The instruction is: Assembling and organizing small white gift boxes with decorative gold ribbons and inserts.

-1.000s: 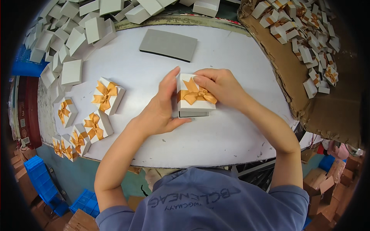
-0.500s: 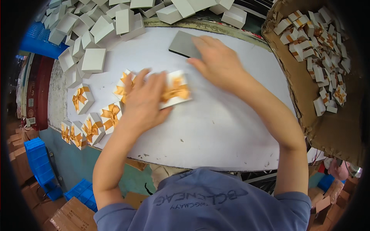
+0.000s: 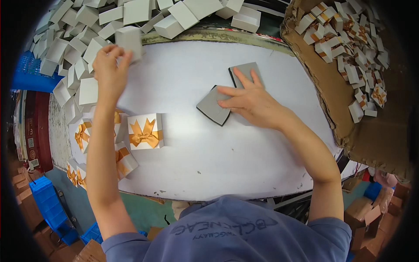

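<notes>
My left hand (image 3: 109, 72) is at the pile in the far left, its fingers closed on the edge of a white box (image 3: 129, 41), which is blurred by motion. My right hand (image 3: 257, 102) has its fingers spread over two thin grey pads with dark edges. Its fingertips touch the nearer grey pad (image 3: 211, 107) and the farther grey pad (image 3: 248, 72). Beside my left forearm sits a white gift box with a gold bow (image 3: 145, 132). More bowed boxes cluster around that forearm, which partly hides them.
Open white box parts (image 3: 87, 15) are heaped along the back left, some over a blue crate (image 3: 32, 72). A large cardboard carton (image 3: 321, 81) at the right holds many small white boxes with gold ribbon. The white tabletop (image 3: 200, 161) ends just before my body.
My left hand has left the bowed box and moved to the far-left pile, taking hold of a white box. My right hand has come nearer; two grey pads now show apart under its fingers.
</notes>
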### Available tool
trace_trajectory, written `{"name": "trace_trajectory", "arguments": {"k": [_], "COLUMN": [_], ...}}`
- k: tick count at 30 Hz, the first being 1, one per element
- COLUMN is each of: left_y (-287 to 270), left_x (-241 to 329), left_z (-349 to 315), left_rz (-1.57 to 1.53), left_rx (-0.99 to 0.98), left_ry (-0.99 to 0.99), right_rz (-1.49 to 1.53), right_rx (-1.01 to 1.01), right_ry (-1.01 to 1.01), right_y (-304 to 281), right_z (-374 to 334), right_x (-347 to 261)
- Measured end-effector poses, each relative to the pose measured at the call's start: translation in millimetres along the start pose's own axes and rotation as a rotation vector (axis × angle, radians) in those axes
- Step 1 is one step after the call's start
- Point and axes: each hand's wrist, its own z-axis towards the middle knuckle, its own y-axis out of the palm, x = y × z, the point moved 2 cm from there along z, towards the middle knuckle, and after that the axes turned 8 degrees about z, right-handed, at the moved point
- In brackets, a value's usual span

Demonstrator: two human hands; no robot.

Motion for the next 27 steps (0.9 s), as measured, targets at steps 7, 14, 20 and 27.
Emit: {"name": "trace_trajectory", "arguments": {"k": [7, 14, 20, 27], "left_y": [-34, -22, -26, -27], "left_x": [123, 142, 100, 136], "left_z": [-132, -137, -145, -151], "left_rz": [-0.168, -0.642, -0.393, -0.398], "left_rx": [-0.371, -0.410, -0.458, -0.468], "left_ry": [0.606, 0.552, 0.639, 0.551], "right_rz": [-0.076, 0.280, -0.280, -0.281], "right_rx": [0.364, -0.044, 0.673, 0.468], "right_ry": [-0.168, -0.129, 0.628, 0.662], "right_y": [-19, -7, -122, -95], "right_z": [-35, -40, -72, -83], "right_x": [-39, -41, 144, 135]}}
